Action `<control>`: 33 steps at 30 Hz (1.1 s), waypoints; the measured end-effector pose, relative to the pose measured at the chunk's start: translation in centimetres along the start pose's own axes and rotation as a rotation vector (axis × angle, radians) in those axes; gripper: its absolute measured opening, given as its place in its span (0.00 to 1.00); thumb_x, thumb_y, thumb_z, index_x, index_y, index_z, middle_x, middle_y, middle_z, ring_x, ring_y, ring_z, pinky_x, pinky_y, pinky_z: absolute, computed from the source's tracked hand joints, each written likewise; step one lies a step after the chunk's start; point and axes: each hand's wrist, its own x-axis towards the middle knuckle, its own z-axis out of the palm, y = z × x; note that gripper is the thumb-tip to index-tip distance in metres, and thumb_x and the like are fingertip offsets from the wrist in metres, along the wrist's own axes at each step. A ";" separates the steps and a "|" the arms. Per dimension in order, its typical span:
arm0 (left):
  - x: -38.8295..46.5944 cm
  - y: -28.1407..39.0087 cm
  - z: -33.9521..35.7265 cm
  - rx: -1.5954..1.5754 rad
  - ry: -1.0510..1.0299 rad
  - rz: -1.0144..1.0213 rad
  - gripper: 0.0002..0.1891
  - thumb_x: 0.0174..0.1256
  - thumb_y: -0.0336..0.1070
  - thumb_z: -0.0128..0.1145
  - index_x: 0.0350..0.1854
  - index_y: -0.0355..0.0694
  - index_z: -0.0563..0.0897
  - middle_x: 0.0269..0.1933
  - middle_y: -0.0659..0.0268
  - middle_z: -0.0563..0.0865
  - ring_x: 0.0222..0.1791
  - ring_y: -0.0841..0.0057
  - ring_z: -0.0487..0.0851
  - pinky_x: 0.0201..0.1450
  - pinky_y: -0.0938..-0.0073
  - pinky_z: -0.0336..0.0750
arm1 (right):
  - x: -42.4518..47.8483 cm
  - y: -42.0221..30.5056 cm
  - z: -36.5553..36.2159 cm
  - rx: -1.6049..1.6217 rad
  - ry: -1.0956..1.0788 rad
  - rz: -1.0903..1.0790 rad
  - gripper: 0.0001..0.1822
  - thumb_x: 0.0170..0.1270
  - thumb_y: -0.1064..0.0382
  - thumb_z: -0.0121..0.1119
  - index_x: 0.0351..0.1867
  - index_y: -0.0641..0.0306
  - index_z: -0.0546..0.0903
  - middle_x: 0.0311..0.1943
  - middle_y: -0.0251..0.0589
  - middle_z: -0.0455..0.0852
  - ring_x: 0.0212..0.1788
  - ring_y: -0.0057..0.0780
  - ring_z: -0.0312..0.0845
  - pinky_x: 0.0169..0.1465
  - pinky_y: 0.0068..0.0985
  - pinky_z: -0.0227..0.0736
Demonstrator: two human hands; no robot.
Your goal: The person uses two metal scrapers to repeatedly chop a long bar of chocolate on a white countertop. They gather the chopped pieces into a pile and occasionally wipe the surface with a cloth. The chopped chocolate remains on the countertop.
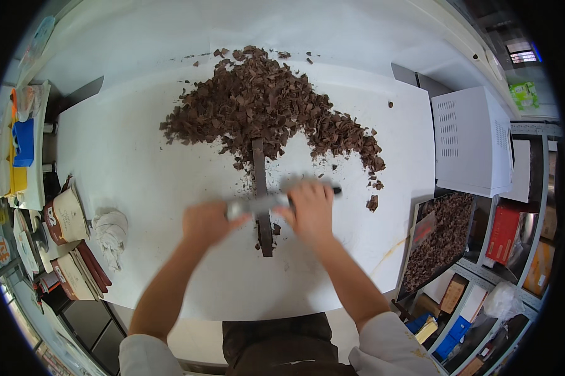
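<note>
A long, narrow bar of dark chocolate (260,176) lies on the white table (150,178), pointing away from me. Its far end meets a large heap of chocolate shavings (259,98). Across the bar sits a blurred metal blade, seemingly a knife (260,205). My right hand (313,211) grips its dark handle, whose end sticks out past the fingers. At the blade's other end, my left hand (209,223) closes on the metal. A few small chocolate pieces (276,229) lie beside the bar's near end. Motion blur hides the blade's exact edge and contact.
A crumpled white cloth (111,237) and brown-and-cream packages (68,216) are at the left. On the right stand a white appliance (465,141), a tray of chocolate shavings (440,239) and shelves holding a red box (505,232). Shavings trail rightward from the heap.
</note>
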 end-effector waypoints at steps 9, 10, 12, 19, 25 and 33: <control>4.3 0.1 -3.0 0.091 0.034 -0.005 0.42 0.59 0.86 0.51 0.33 0.44 0.89 0.31 0.62 0.90 0.39 0.61 0.91 0.42 0.59 0.82 | 4.0 0.9 0.7 -0.023 0.062 0.029 0.34 0.68 0.26 0.52 0.39 0.58 0.84 0.38 0.40 0.83 0.48 0.45 0.74 0.60 0.45 0.60; 6.7 -0.5 -5.1 0.126 0.131 0.024 0.43 0.59 0.87 0.51 0.32 0.44 0.89 0.31 0.62 0.90 0.38 0.61 0.91 0.41 0.59 0.82 | 7.5 1.4 0.8 -0.034 0.055 -0.001 0.34 0.69 0.26 0.50 0.41 0.59 0.84 0.39 0.41 0.83 0.48 0.45 0.74 0.60 0.46 0.60; 7.7 -0.8 -6.3 0.155 0.210 0.047 0.43 0.59 0.87 0.50 0.31 0.44 0.89 0.31 0.61 0.90 0.37 0.61 0.91 0.39 0.59 0.81 | 9.8 1.6 0.5 -0.054 0.025 -0.025 0.35 0.69 0.26 0.50 0.43 0.59 0.84 0.39 0.41 0.83 0.48 0.45 0.75 0.61 0.47 0.61; -4.9 -0.2 3.3 0.076 -0.124 -0.001 0.41 0.56 0.86 0.56 0.33 0.45 0.89 0.32 0.62 0.90 0.36 0.61 0.91 0.39 0.58 0.81 | -6.5 -2.5 -1.7 0.020 -0.089 0.053 0.31 0.67 0.29 0.57 0.42 0.58 0.84 0.40 0.39 0.82 0.49 0.45 0.74 0.60 0.47 0.60; -3.1 -0.4 2.1 -0.002 -0.026 0.045 0.42 0.57 0.86 0.54 0.28 0.45 0.89 0.28 0.62 0.90 0.34 0.60 0.90 0.37 0.57 0.81 | -3.7 -1.6 -1.4 0.030 -0.059 0.049 0.31 0.66 0.28 0.57 0.42 0.56 0.84 0.39 0.37 0.83 0.49 0.42 0.74 0.59 0.45 0.60; 6.4 -0.1 -6.3 0.165 0.014 -0.029 0.46 0.59 0.89 0.45 0.32 0.43 0.90 0.32 0.60 0.92 0.35 0.60 0.92 0.36 0.60 0.82 | 8.1 1.1 0.6 -0.018 0.004 0.027 0.27 0.67 0.33 0.59 0.46 0.56 0.84 0.45 0.40 0.84 0.51 0.46 0.76 0.63 0.48 0.61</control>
